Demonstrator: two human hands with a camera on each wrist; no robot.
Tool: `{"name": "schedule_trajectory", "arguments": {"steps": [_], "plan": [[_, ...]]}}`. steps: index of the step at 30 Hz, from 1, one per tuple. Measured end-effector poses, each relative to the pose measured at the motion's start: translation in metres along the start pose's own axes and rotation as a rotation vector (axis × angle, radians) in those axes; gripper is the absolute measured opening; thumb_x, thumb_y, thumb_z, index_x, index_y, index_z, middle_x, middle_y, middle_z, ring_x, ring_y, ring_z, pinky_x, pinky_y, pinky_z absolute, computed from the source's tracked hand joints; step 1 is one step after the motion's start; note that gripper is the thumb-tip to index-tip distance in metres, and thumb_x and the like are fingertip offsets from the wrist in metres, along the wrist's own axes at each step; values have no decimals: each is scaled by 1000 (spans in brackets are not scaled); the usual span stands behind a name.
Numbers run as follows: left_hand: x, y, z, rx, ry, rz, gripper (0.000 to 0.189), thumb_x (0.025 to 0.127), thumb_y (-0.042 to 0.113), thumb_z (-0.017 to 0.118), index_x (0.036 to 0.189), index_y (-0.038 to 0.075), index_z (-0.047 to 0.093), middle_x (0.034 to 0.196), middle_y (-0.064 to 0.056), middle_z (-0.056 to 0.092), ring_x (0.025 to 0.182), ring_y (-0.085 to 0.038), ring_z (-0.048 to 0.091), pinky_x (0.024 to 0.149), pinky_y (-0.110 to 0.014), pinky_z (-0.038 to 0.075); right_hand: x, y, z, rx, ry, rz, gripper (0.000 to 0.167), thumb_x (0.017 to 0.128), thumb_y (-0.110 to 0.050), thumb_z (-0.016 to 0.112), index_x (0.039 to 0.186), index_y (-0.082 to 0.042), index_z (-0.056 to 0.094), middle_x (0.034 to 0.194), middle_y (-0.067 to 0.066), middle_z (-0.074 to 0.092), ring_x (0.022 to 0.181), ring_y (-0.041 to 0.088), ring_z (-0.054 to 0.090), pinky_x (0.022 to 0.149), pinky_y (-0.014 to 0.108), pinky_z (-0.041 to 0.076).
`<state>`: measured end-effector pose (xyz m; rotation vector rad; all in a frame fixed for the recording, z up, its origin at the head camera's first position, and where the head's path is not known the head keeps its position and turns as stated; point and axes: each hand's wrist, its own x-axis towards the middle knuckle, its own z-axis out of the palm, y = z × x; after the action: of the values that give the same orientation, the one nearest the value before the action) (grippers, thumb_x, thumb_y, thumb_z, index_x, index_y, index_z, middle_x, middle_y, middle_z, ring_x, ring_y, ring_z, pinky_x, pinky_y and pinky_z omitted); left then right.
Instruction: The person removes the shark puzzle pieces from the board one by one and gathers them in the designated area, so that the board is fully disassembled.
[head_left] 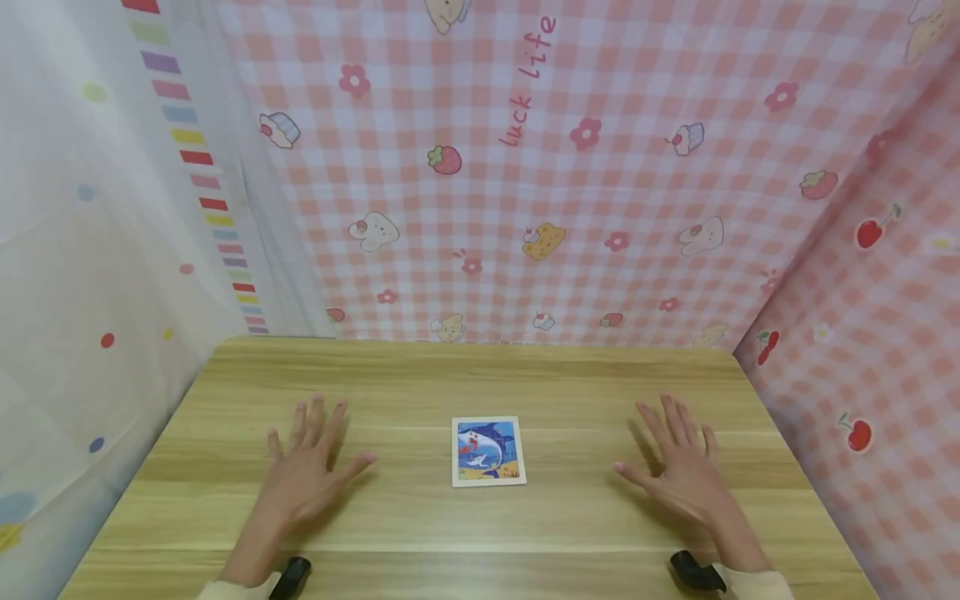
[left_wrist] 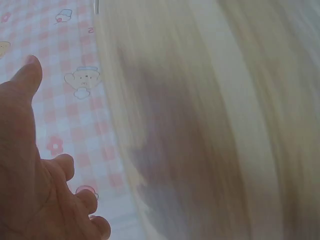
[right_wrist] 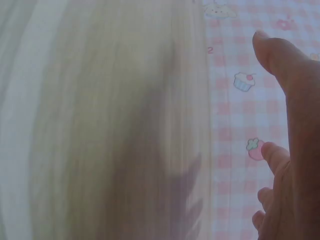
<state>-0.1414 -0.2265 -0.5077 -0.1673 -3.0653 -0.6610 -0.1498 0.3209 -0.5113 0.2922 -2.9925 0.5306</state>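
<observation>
A small square picture puzzle (head_left: 488,451) in a white frame lies flat near the middle of the table; it shows a blue sea animal over a sandy bottom. To its left, my left hand (head_left: 306,475) is spread with the palm down and holds nothing. My right hand (head_left: 681,475) is spread likewise to the puzzle's right, apart from it. In the left wrist view the left hand (left_wrist: 40,170) shows its thumb and several fingertips beside the table. The right wrist view shows the right hand (right_wrist: 295,135) at its right edge, also holding nothing.
The wooden table (head_left: 390,533) reaches back to a pink checked curtain (head_left: 480,200). A white dotted curtain (head_left: 90,250) hangs on the left, and a pink cherry-print curtain (head_left: 885,350) on the right. Each wrist wears a black band, the left band (head_left: 291,577) and the right band (head_left: 696,572).
</observation>
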Motion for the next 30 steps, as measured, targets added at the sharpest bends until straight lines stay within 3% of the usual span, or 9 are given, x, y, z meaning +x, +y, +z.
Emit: {"name": "schedule_trajectory", "arguments": {"steps": [13,20,30], "plan": [[10,26,21,-34,4,27,93,96,67,53,167,21,13,173,-19,0,159,-47,0,118,-81,-1,16,-17,12,84,6,-49,97,89,-61,70,164,-23,23,174,17,0,158,46,4,117,78,5],[18,41,29,-34,-11,50,94,96,71,50,167,23,13,173,-17,1,159,-45,2,121,-78,1,22,-26,16,119,17,-60,95,90,-58,70,164,-20,25,173,19,4,157,48,8,119,74,9],[22,60,36,-44,-18,83,90,98,66,52,166,20,15,173,-15,3,160,-42,2,124,-74,5,33,-41,22,163,-4,-59,93,90,-54,72,163,-19,27,172,21,9,155,51,11,117,80,15]]}}
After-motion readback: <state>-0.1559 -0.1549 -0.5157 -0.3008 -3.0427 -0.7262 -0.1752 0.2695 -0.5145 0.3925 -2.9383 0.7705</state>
